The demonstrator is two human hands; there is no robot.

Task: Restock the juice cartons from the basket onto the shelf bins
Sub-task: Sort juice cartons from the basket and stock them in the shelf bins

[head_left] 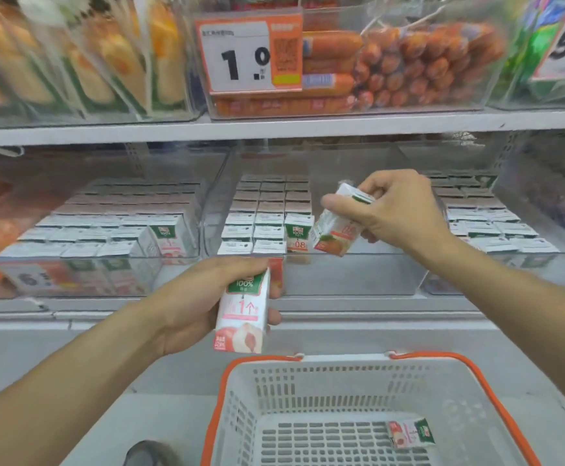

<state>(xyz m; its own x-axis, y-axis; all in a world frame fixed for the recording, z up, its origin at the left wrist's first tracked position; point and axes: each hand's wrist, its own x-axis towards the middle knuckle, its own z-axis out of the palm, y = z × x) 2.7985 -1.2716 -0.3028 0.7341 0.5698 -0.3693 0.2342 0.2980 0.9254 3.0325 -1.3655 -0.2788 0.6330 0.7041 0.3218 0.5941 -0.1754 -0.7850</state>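
My left hand grips an upright white peach juice carton; my right hand pinches a tilted one over the clear plastic middle bin. One's left in the white mesh basket.

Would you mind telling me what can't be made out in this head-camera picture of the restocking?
- Small print on the tilted white juice carton in the right hand: blurred and partly under the fingers.
- Back of the upright white-and-pink juice carton in the left hand: hidden by the palm.
- White plastic basket with orange rim: near end cut off by the bottom edge.
- Upper shelf's orange packets: motion-blurred.
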